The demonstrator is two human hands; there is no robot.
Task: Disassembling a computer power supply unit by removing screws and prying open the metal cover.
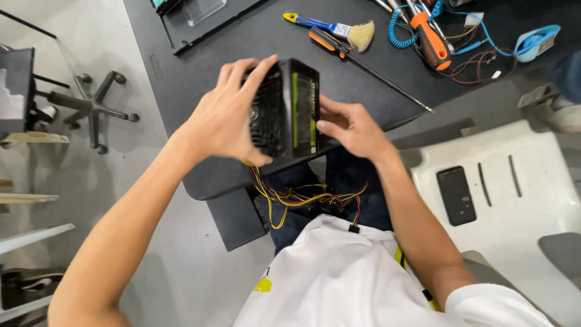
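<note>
My left hand (227, 115) was spread wide over the grilled face of the black power supply box (289, 109), fingers curled over its top edge and thumb under its lower corner. My right hand (351, 128) gripped the opposite side, fingers pressed flat against the panel beside the green label stripe. Between the two hands I held the box tilted on edge, just above the near rim of the dark bench (200, 72) and over my lap. A bundle of yellow, red and black wires (302, 198) hung from the underside of the box and lay across my legs, touching my white shirt (339, 272).

Farther back on the bench, a blue-handled brush (339, 29) lay just beside a long screwdriver with an orange and black handle (363, 60). Right of them sat an orange-handled tool (431, 42), a coiled blue cord (399, 30) and a tangle of thin wires (478, 60). To my right, a dark phone (456, 195) rested on a white plastic seat (520, 200). The base of a swivel chair (91, 106) stood on the floor to my left.
</note>
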